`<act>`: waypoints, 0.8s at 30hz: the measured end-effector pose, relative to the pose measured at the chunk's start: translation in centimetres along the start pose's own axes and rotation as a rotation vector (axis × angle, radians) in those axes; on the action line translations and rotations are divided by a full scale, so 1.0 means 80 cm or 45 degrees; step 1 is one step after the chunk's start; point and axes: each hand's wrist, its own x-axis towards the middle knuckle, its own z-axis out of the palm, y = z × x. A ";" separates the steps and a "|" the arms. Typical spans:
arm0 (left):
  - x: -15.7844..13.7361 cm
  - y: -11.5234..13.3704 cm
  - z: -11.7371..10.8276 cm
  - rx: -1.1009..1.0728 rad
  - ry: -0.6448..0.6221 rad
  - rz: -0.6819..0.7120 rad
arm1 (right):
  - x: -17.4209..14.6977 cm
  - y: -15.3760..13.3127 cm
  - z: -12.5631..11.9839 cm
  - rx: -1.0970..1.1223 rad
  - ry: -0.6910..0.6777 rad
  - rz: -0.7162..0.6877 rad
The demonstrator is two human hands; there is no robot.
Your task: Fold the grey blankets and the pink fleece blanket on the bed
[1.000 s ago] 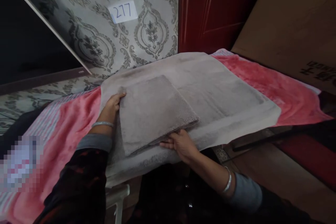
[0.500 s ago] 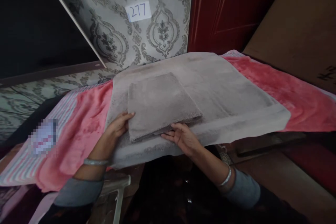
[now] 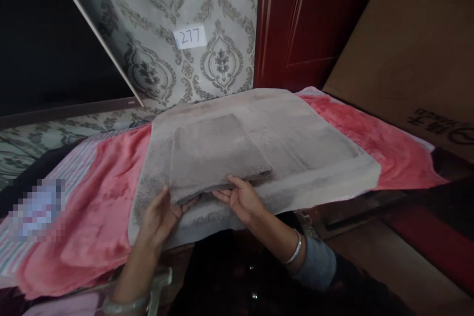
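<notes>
A folded grey plush cloth (image 3: 218,150) lies on a larger light grey plush cloth (image 3: 314,143) spread flat beneath it. My left hand (image 3: 161,217) is at the near left corner of the folded cloth, its thumb up beside the corner and its fingers reaching under the near edge. Along that same edge, further right, my right hand (image 3: 242,200) has its thumb on top and its fingers below. The near edge bows up slightly between the hands. The fingertips under the fabric are partly hidden.
Pink plush fabric (image 3: 99,197) with a striped border lies under the grey cloth, showing at both sides. Behind stand a patterned wall with a paper marked 277 (image 3: 190,37), a dark screen (image 3: 55,49), a red door (image 3: 296,24) and a cardboard box (image 3: 414,59).
My left hand has moved from the left side of the folded cloth to its near left corner, with fingers now under the edge. My right hand still holds the near edge. The view has shifted.
</notes>
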 end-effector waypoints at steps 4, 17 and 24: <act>-0.015 -0.038 0.025 -0.309 -0.031 -0.155 | -0.001 0.003 0.001 -0.048 -0.009 -0.016; -0.019 -0.044 0.038 -0.302 0.318 -0.202 | 0.002 -0.117 -0.107 -0.569 0.113 -0.500; -0.047 -0.023 -0.041 0.225 0.245 0.052 | 0.030 -0.134 -0.124 -1.671 -0.137 -0.979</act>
